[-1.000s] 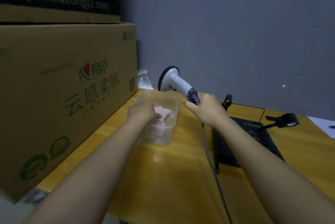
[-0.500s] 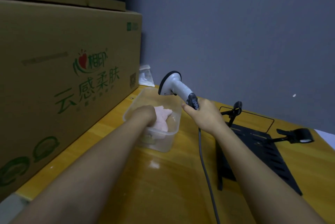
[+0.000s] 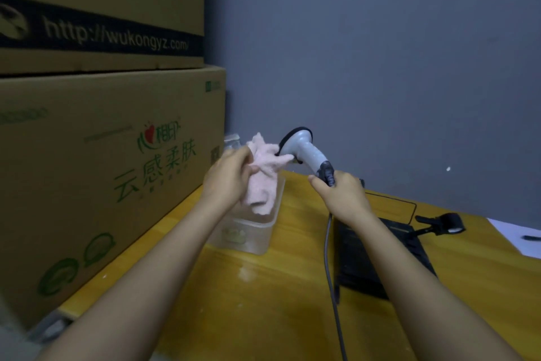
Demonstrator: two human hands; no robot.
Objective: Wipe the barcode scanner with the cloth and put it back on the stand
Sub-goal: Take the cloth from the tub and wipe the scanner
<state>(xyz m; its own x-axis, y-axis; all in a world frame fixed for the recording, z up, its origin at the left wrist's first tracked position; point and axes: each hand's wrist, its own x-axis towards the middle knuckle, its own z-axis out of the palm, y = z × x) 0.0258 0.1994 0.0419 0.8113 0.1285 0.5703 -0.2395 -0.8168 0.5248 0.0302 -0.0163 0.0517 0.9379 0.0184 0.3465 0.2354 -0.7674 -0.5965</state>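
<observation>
Clear plastic tub point(image 3: 248, 239): contents unclear. My left hand point(image 3: 231, 176) grips pink cloth point(image 3: 263, 177) against barcode scanner point(image 3: 304, 150); right hand point(image 3: 341, 195) clasps its handle.

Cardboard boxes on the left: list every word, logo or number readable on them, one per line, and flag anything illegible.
"http://wukongyz.com/" in pale letters on the black band of the upper brown cardboard box.
"相印" beside a red heart, green logo on the lower brown cardboard box.
"云感柔肤" in large green characters, same lower box.
Small green line under those characters: too blurred to read.
Small top-corner mark and side code patch: too small to read.
</observation>
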